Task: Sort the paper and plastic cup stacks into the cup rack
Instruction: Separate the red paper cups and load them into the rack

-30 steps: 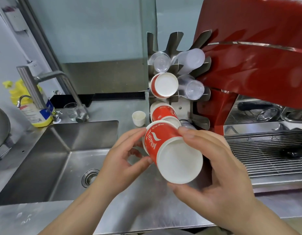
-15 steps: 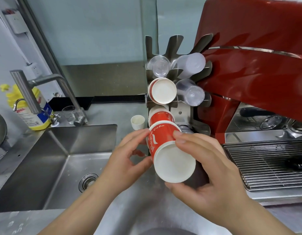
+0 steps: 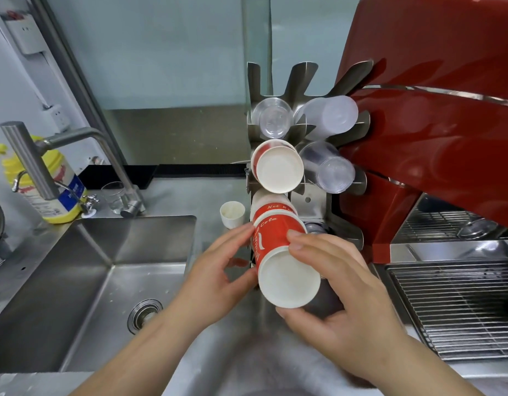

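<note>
Both hands hold the red paper cup stack (image 3: 278,252) at the cup rack (image 3: 318,201): right hand (image 3: 344,284) grip curled around its base, left hand (image 3: 218,270) fingertips pinching its side.

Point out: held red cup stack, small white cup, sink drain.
red cup stack (image 3: 271,238), head view, red side wall.
small white cup (image 3: 232,213), head view, rim.
sink drain (image 3: 144,315), head view, metal strainer.
</note>
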A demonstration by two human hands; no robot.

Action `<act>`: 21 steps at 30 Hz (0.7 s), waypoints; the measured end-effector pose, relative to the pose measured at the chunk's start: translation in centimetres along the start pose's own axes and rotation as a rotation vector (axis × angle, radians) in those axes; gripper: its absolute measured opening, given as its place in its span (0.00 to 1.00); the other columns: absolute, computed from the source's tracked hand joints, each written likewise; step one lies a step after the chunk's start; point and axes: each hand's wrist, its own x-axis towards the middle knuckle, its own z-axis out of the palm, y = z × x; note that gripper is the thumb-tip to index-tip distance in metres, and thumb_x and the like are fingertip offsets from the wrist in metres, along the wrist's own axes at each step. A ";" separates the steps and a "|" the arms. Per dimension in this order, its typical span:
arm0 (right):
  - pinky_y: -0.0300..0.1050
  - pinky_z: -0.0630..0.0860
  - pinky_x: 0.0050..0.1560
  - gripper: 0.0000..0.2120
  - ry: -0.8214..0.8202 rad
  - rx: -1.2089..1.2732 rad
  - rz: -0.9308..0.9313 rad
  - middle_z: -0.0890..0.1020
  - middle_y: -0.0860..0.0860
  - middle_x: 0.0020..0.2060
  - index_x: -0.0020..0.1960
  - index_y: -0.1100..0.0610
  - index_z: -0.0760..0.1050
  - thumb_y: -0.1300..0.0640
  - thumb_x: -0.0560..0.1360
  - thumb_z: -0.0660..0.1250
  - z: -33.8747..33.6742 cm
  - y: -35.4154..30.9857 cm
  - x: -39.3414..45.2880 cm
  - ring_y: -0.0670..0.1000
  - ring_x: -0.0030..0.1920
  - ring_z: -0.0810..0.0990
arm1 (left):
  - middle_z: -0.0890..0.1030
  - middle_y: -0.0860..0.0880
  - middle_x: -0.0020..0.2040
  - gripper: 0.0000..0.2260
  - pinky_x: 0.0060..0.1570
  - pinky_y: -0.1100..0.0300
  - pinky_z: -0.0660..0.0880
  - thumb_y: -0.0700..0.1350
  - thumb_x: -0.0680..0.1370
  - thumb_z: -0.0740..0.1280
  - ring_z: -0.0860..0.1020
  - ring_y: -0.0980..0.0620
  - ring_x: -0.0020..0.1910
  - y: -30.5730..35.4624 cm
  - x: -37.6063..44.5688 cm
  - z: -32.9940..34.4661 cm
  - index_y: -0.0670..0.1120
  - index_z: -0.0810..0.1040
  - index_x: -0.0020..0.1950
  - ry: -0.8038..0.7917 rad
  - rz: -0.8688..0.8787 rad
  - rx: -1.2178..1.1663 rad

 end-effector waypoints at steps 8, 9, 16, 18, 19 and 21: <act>0.42 0.70 0.65 0.30 -0.016 0.023 0.014 0.77 0.46 0.64 0.64 0.51 0.72 0.57 0.64 0.77 1.4 2.4 0.6 0.51 0.65 0.75 | 0.71 0.61 0.70 0.31 0.60 0.53 0.77 0.43 0.72 0.71 0.70 0.57 0.70 -1.1 1.7 0.1 0.55 0.68 0.73 -0.021 -0.050 -0.019; 0.42 0.70 0.65 0.30 -0.019 0.023 0.013 0.77 0.47 0.64 0.64 0.51 0.72 0.57 0.64 0.77 1.5 2.7 0.7 0.51 0.65 0.75 | 0.71 0.62 0.70 0.30 0.60 0.54 0.77 0.43 0.72 0.71 0.70 0.58 0.70 -1.2 1.9 0.1 0.56 0.68 0.73 -0.024 -0.051 -0.018; 0.41 0.68 0.67 0.29 -0.066 0.019 0.057 0.75 0.44 0.65 0.64 0.49 0.72 0.56 0.65 0.77 2.2 4.4 0.9 0.51 0.66 0.73 | 0.67 0.68 0.70 0.31 0.57 0.67 0.74 0.48 0.71 0.70 0.66 0.64 0.70 -1.8 3.4 0.1 0.63 0.63 0.71 -0.042 -0.042 0.054; 0.41 0.67 0.67 0.28 -0.077 0.015 0.059 0.75 0.43 0.65 0.63 0.49 0.71 0.56 0.65 0.77 2.5 4.8 1.0 0.51 0.66 0.73 | 0.68 0.66 0.71 0.31 0.57 0.66 0.74 0.48 0.71 0.70 0.66 0.64 0.70 -2.2 3.6 0.0 0.60 0.64 0.72 -0.040 -0.054 0.054; 0.40 0.67 0.67 0.28 -0.081 0.010 0.056 0.74 0.43 0.65 0.63 0.49 0.71 0.55 0.66 0.76 2.6 4.9 1.0 0.50 0.66 0.73 | 0.68 0.64 0.72 0.31 0.57 0.65 0.75 0.48 0.71 0.70 0.66 0.63 0.71 -2.4 3.6 0.0 0.58 0.65 0.73 -0.038 -0.062 0.058; 0.41 0.66 0.68 0.27 -0.080 0.006 0.048 0.74 0.43 0.65 0.63 0.48 0.71 0.53 0.66 0.76 2.8 5.1 1.1 0.49 0.67 0.72 | 0.68 0.61 0.73 0.31 0.56 0.64 0.75 0.51 0.71 0.68 0.66 0.62 0.71 -2.8 3.7 0.1 0.55 0.65 0.74 -0.036 -0.069 0.070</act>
